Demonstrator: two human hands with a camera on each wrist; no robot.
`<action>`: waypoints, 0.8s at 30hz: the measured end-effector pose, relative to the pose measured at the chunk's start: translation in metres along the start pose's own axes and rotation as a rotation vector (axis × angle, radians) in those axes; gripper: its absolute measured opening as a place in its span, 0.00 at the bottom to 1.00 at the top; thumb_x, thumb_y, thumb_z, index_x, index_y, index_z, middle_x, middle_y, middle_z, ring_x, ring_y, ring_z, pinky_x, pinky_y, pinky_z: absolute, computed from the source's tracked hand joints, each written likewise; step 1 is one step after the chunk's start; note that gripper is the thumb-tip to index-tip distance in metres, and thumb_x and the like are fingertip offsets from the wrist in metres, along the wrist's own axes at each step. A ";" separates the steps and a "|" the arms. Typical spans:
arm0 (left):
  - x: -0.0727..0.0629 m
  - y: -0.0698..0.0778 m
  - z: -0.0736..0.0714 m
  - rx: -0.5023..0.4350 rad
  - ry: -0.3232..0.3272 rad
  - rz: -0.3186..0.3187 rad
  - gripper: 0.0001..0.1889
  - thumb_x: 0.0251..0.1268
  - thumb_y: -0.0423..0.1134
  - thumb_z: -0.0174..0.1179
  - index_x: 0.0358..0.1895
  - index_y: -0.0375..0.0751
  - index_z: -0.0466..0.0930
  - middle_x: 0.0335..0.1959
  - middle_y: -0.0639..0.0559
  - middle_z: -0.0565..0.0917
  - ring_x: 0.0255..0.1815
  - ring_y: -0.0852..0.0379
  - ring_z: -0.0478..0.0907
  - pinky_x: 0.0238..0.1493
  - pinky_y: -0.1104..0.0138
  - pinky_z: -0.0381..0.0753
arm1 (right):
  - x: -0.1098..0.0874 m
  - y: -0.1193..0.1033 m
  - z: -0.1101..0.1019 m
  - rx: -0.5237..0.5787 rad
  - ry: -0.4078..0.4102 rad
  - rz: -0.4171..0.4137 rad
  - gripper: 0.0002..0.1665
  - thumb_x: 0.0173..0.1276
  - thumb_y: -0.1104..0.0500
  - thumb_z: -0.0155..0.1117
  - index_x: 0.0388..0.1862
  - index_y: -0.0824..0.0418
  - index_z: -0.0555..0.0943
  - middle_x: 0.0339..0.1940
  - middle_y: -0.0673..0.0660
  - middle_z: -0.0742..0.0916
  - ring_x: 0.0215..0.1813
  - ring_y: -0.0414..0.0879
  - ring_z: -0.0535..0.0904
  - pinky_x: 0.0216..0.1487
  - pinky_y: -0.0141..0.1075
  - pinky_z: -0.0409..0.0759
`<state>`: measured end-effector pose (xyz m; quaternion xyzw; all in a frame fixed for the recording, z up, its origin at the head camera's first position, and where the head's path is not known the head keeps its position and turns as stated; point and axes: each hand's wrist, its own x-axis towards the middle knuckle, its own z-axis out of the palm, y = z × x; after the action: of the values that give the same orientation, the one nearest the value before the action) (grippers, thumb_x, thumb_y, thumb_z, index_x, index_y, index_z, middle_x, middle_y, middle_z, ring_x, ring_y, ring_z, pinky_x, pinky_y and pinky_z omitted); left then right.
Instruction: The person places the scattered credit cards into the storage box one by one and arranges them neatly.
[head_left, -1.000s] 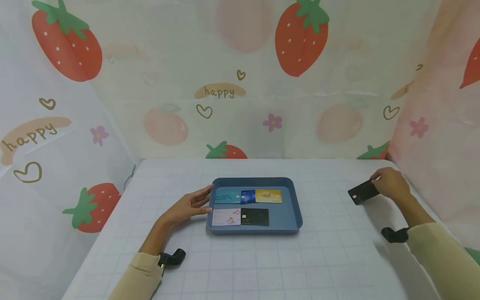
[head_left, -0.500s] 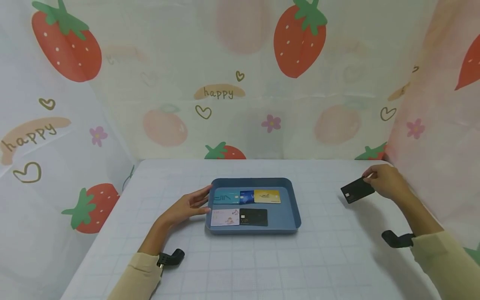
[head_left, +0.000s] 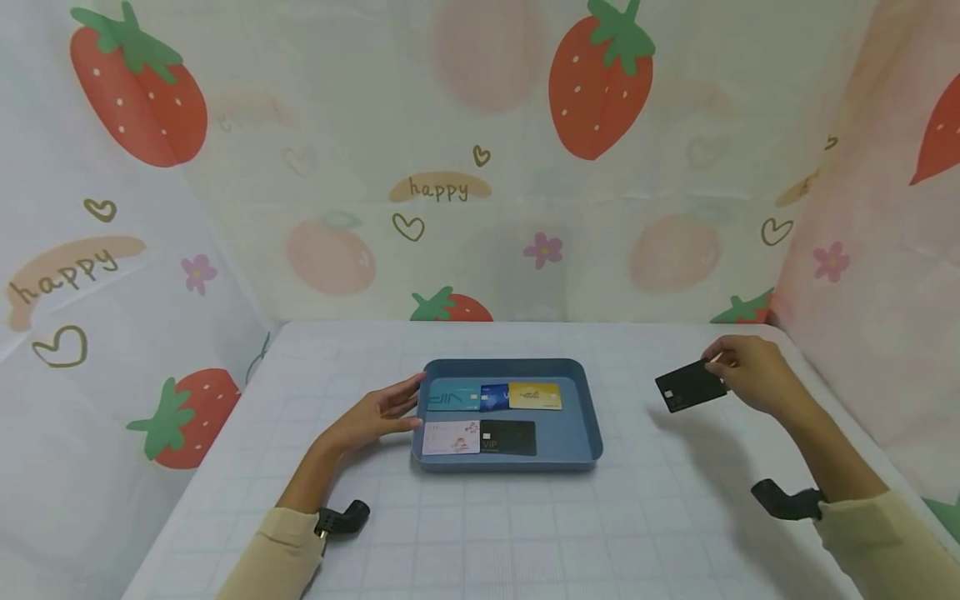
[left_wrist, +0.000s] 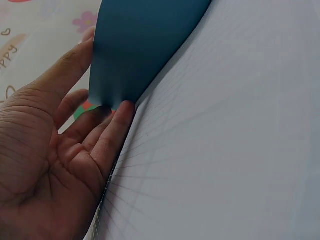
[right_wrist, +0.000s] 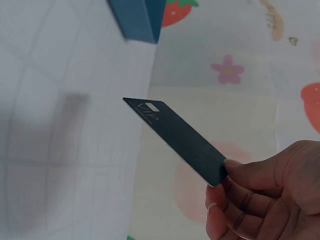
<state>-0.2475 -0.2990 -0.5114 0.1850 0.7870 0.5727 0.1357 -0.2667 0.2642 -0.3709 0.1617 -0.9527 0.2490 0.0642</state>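
My right hand (head_left: 753,373) pinches a black VIP card (head_left: 690,386) by one end, between thumb and fingers. The card is tilted and raised over the table, right of the tray; its chip end points toward the tray. A blue rectangular tray (head_left: 573,450) lies mid-table. My left hand (head_left: 375,414) rests against its left side, fingers extended and touching the wall, as the left wrist view also shows. Inside, the back row holds a teal card (head_left: 453,397), a blue card (head_left: 494,397) and a yellow card (head_left: 536,396). In front lie a white flowered card (head_left: 452,437) and another black card (head_left: 510,437).
The table (head_left: 480,533) wears a white gridded cover. A curtain (head_left: 337,108) printed with strawberries hangs behind and along both sides. Black wrist cameras sit on both forearms, near the cream sleeves.
My right hand has carried the black card leftward toward the tray and raised it off the table. The left hand keeps its place at the tray's side.
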 end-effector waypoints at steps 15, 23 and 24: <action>-0.002 0.001 0.000 0.014 0.000 0.006 0.45 0.66 0.37 0.70 0.82 0.45 0.53 0.82 0.49 0.55 0.80 0.45 0.57 0.77 0.51 0.60 | -0.012 -0.019 0.038 0.276 -0.011 0.078 0.12 0.74 0.66 0.62 0.50 0.73 0.82 0.29 0.59 0.87 0.30 0.51 0.82 0.27 0.36 0.84; 0.000 0.001 0.000 -0.001 -0.002 0.004 0.46 0.65 0.38 0.71 0.82 0.47 0.54 0.82 0.50 0.55 0.80 0.46 0.57 0.77 0.51 0.59 | -0.013 -0.028 0.055 0.401 -0.039 0.134 0.13 0.74 0.67 0.62 0.53 0.74 0.81 0.31 0.61 0.88 0.30 0.50 0.83 0.29 0.38 0.85; 0.000 0.001 0.000 -0.004 -0.004 0.004 0.46 0.65 0.38 0.71 0.82 0.47 0.54 0.82 0.50 0.55 0.80 0.46 0.57 0.77 0.51 0.59 | -0.013 -0.029 0.056 0.406 -0.043 0.135 0.13 0.74 0.67 0.61 0.53 0.74 0.81 0.31 0.61 0.88 0.30 0.50 0.83 0.29 0.38 0.85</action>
<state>-0.2472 -0.2990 -0.5103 0.1875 0.7853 0.5741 0.1362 -0.2473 0.2161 -0.4089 0.1124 -0.8929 0.4360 -0.0067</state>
